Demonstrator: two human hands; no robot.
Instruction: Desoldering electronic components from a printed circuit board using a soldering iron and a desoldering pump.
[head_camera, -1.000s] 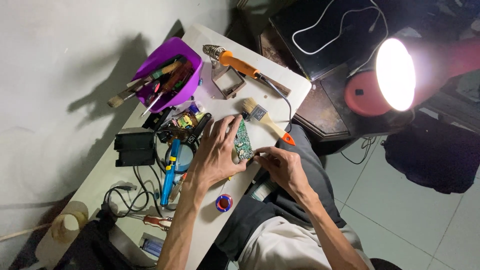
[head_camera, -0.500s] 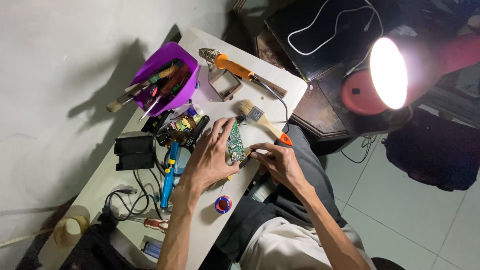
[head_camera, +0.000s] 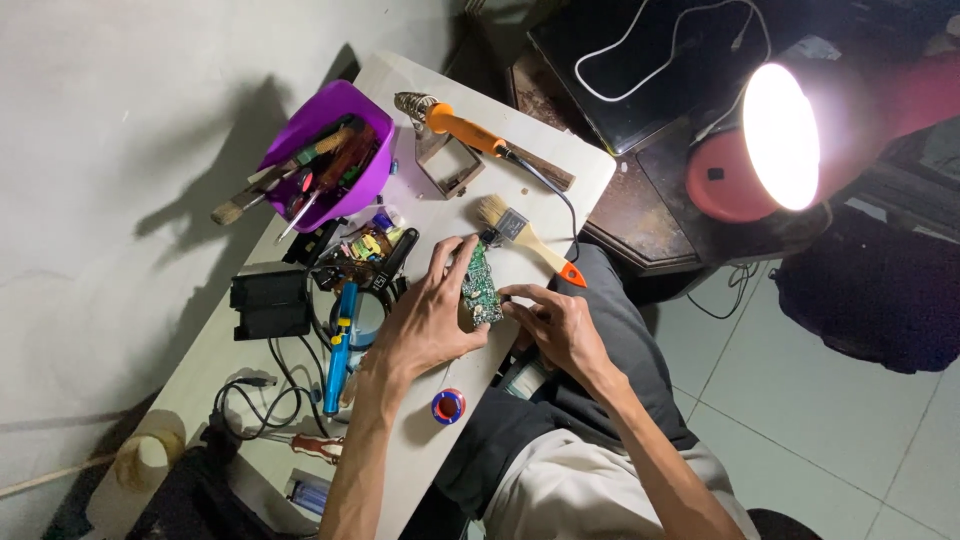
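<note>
A small green circuit board (head_camera: 481, 284) lies on the white table (head_camera: 590, 165), held between both hands. My left hand (head_camera: 428, 318) rests over its left side with fingers curled round the edge. My right hand (head_camera: 555, 325) pinches its lower right corner with thumb and fingertips. A paint brush (head_camera: 520, 236) with a wooden handle and orange tip lies just beyond the board. A soldering iron (head_camera: 468, 130) with an orange grip sits in its coil stand at the far side.
A purple bin (head_camera: 328, 158) of tools stands at the back left. A black box (head_camera: 270, 303), a blue tool (head_camera: 340, 340), tangled black cables (head_camera: 255, 395) and a small solder spool (head_camera: 448, 406) lie near me. A lit red lamp (head_camera: 770, 140) shines on the right.
The view has shifted slightly. Both hands stay on the circuit board, which has turned a little between the fingers.
</note>
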